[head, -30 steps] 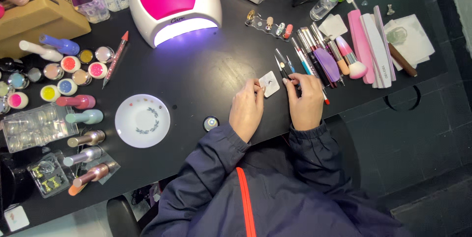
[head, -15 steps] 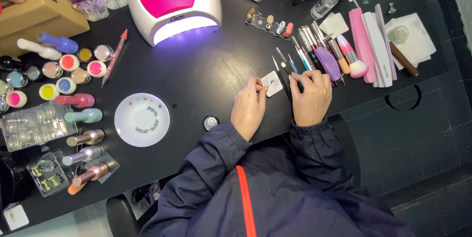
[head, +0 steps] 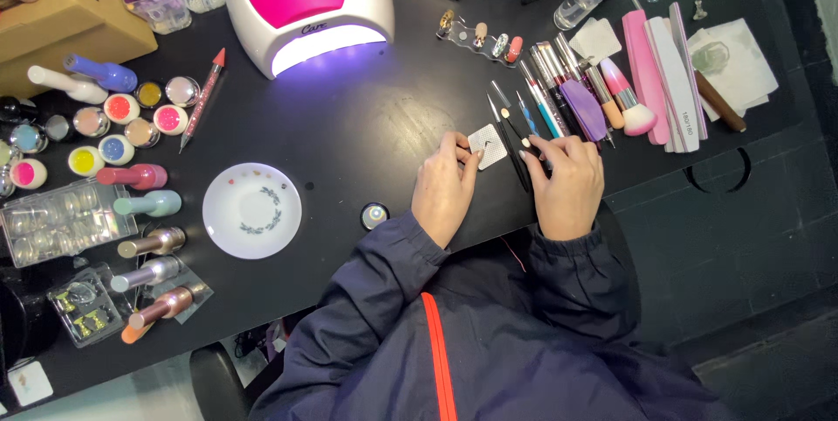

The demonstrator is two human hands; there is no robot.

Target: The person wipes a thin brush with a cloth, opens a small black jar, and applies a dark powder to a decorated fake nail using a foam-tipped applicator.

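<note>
On the black worktop [head: 349, 150] the left hand [head: 443, 190] pinches the near edge of a small white pad [head: 487, 145], while the right hand [head: 567, 185], just to its right, grips a thin dark brush [head: 511, 142] whose length points away from the person.

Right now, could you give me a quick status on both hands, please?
Left hand fingertips on small white pad. Right hand on thin dark tool beside it. Brushes crowd close right.
</note>
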